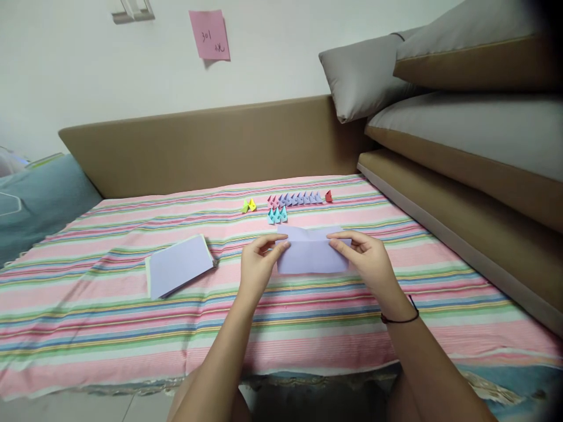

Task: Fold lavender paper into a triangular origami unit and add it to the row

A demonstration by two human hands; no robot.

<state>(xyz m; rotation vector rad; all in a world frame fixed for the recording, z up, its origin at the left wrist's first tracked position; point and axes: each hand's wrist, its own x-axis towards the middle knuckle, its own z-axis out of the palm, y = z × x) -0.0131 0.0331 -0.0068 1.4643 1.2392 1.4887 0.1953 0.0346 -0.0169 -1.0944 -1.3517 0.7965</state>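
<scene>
On the striped bed cover [109, 328] in front of me, my left hand [257, 266] and right hand [367, 261] each pinch an end of the folded lavender paper sheet [310, 258], with the paper stack [178, 266] left and small folded pieces [294, 199] beyond.

A striped bedsheet [109, 305] bears a paper stack [179, 266], a lilac sheet [310, 258] and small folded pieces [292, 202]

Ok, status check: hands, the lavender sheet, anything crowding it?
Left hand and right hand both pinch the lavender sheet, partly folded, on the striped cloth. Paper stack lies apart on the left; small folded pieces sit beyond.
</scene>
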